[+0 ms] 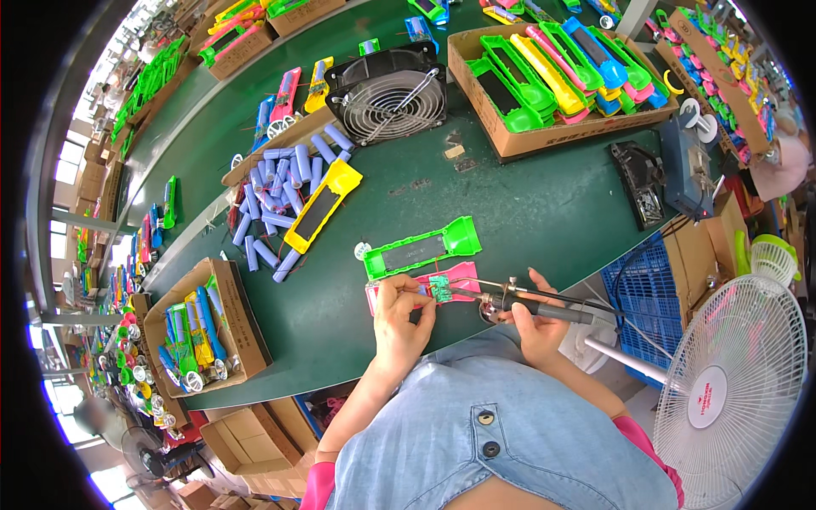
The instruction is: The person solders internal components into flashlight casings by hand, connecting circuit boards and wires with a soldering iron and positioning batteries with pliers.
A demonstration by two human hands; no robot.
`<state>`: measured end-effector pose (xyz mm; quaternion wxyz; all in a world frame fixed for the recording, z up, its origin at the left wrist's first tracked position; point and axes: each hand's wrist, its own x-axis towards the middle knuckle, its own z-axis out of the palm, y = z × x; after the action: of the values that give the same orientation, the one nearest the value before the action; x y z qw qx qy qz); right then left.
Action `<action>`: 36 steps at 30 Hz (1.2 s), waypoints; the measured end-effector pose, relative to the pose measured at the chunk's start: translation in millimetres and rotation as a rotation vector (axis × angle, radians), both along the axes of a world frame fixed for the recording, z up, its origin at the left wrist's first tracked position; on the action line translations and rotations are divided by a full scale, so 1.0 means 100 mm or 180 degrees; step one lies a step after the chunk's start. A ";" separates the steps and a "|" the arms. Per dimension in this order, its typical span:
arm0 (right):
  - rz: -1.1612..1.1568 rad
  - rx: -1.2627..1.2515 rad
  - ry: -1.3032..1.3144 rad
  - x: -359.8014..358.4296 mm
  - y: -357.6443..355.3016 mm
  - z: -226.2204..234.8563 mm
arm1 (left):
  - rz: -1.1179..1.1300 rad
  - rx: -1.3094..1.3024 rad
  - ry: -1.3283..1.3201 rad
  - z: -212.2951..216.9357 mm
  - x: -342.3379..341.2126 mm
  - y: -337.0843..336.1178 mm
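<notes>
Site: reading as electronics assembly workshop | bench (527, 204) is carrying cartons (586, 136), matching plastic shells (540, 72) in several colours, heaped cells (302, 161) | soldering iron (544, 310) is pointing at circuit board (440, 289) | more shells are crowding left side | floor fan (735, 387) is standing nearby | other people (782, 166) are appearing at both edges

The worktop (544, 191) is brightly and evenly lit, with only soft shadows cast. The windows (71, 161) at the left are washed out to white. Straight edges are bent toward the black rim, where purple fringing is seen.
</notes>
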<state>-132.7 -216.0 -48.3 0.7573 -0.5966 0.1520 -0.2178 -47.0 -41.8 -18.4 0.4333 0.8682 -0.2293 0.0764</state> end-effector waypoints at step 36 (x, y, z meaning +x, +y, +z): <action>0.0076 -0.1117 -0.0617 0.00 -0.09 -0.04 | 0.0320 0.0190 -0.1250 0.06 -0.18 0.25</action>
<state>-132.6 -225.4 -52.6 0.6554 -0.6974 0.0310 -0.2883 -64.6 -16.9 -12.6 0.3500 0.8595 -0.2679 0.2589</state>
